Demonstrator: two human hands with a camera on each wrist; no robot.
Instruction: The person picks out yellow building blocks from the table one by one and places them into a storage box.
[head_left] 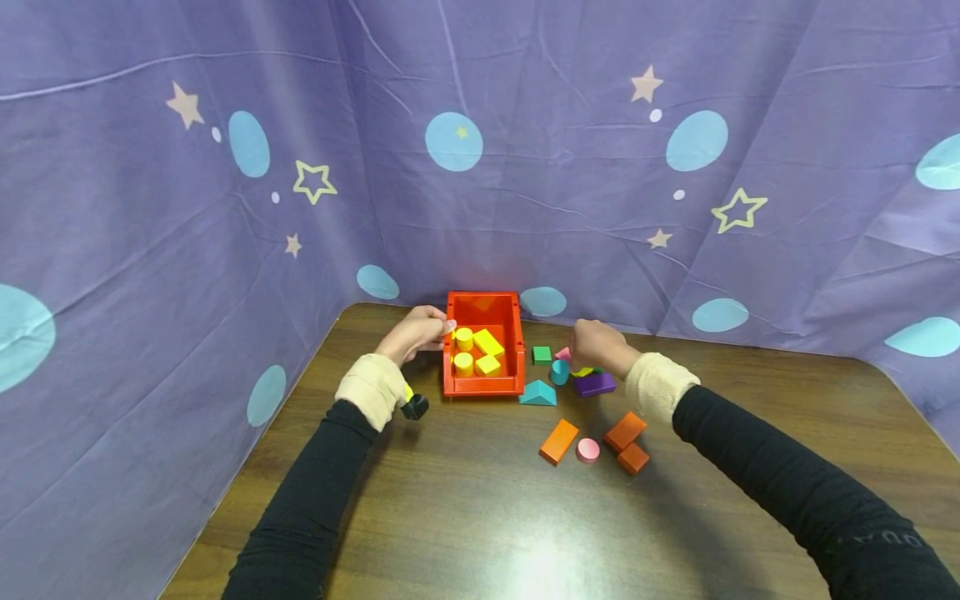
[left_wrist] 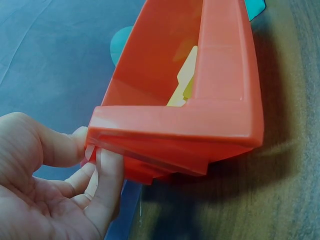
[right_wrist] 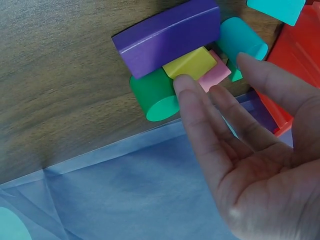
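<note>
My left hand [head_left: 417,331] pinches the side rim of a red bin [left_wrist: 230,65], thumb on one side and fingers under the lip. Several yellow blocks [head_left: 488,343] lie inside the bin. Over a cluster of blocks right of the bin reaches my right hand [right_wrist: 260,155], its fingers loosely bent and spread, with nothing between them. One fingertip is right at a yellow block [right_wrist: 191,63]. That block lies against a purple rectangular block [right_wrist: 167,37], beside a green cylinder [right_wrist: 156,95] and a pink block [right_wrist: 215,71]. A teal cylinder [right_wrist: 243,39] is close to the thumb.
A blue triangular block [head_left: 537,393] sits at the bin's front right corner, and a green block [head_left: 542,356] near its side. Nearer the front lie orange blocks [head_left: 558,442] and a pink disc [head_left: 588,451]. A purple cloth [head_left: 525,167] hangs behind the wooden table [head_left: 465,500].
</note>
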